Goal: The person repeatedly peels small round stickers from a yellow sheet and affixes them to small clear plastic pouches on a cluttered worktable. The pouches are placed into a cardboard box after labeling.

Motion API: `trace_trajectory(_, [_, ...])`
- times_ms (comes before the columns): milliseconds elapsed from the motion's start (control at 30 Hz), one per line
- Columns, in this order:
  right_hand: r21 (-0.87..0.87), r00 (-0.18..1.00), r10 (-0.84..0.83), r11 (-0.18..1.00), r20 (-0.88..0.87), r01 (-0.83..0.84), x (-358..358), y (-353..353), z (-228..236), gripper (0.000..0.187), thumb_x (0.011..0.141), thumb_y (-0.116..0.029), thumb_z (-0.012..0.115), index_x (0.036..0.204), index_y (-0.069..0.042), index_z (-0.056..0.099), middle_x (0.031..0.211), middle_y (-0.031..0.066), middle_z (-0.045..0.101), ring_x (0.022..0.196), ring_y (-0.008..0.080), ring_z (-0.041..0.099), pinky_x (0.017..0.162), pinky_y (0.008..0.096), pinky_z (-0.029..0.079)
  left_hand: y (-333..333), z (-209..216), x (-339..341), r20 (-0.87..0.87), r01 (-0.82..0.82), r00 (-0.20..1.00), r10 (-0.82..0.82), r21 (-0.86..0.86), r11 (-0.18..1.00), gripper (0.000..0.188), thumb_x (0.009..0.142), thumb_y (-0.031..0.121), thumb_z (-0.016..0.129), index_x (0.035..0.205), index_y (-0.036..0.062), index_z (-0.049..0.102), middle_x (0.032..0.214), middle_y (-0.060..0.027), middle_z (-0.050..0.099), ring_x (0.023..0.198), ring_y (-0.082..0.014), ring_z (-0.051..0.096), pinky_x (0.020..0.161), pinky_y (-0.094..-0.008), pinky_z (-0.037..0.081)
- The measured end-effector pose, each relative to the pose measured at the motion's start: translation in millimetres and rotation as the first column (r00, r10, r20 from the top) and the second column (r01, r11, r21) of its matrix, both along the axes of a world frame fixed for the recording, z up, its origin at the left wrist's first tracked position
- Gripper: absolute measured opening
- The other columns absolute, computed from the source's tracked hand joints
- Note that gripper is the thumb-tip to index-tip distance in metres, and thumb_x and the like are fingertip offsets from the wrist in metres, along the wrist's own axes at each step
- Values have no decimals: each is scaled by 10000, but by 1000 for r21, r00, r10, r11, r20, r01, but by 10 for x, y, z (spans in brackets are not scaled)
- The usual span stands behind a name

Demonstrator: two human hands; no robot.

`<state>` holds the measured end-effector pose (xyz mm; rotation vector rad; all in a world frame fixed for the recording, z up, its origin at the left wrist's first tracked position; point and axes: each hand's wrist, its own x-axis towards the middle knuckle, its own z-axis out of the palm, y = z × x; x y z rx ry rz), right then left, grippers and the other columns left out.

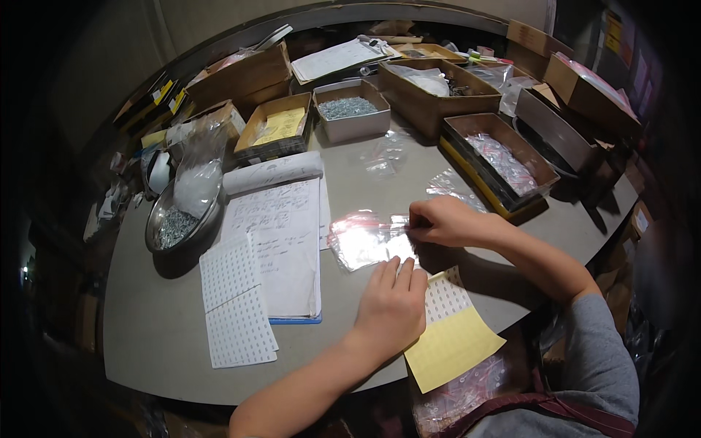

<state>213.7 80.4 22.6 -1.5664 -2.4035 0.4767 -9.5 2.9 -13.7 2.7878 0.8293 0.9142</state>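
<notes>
Several clear zip bags (pixel 359 237) with red seal lines lie in an overlapping pile, shining under the light. My right hand (pixel 449 221) is closed at the right edge of the pile, pinching the corner of a zip bag. Palm down, my left hand (pixel 393 303) rests at the pile's lower edge with its fingers stretched out, fingertips touching the plastic. Beside and partly under my left hand is a sheet of small printed stickers (pixel 447 296), its yellow backing part (pixel 456 347) hanging over the table's near edge.
Left of the pile lie a clipboard with written papers (pixel 281 255) and white sticker sheets (pixel 237 314). A metal bowl (pixel 150 237) holds small metal parts and a plastic bag. Boxes line the back, including a white box of metal parts (pixel 354 131) and a box of filled bags (pixel 544 182).
</notes>
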Motion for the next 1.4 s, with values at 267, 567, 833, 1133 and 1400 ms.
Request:
trace_trajectory(267, [31,994,62,998,-94,-59,258,-185,6,228,887,-169,729,1027,5,684,838,164,713,748,273,685,693,362,533,120,43,14,132,94,986,-105,86,992,216,782,56,650,957,-68,628,1245,-306,643,1224,-428,588,1072,-499,433])
trace_trajectory(567, [-228,864,8,963,-504,-142,299,-422,133,182,871,-153,746,960,-10,678,795,44,665,723,142,612,678,311,505,156,46,-18,-4,138,990,-138,-36,990,238,791,125,648,950,-51,671,1285,-253,671,1273,-361,585,1110,-486,390])
trace_trajectory(833, [-187,985,51,979,-163,-82,198,-431,94,299,894,-250,762,1008,16,690,808,138,708,713,231,665,666,370,513,167,17,-6,31,142,989,-142,2,990,225,797,122,641,937,-53,667,1289,-274,658,1269,-369,587,1118,-486,391])
trace_trajectory(1133, [15,994,-57,998,97,56,508,-195,312,316,846,-261,785,964,16,685,826,183,704,785,341,690,711,404,531,184,12,-5,54,156,986,-156,3,988,207,799,115,641,909,-60,657,1231,-285,665,1219,-387,607,1113,-488,405])
trace_trajectory(1400, [-80,985,89,992,-148,-101,-4,-98,279,205,891,-104,715,1047,6,641,878,105,687,805,189,655,745,336,524,143,41,-14,118,200,974,-191,-66,978,177,786,94,651,890,-48,631,1138,-278,662,1174,-422,610,1055,-513,455])
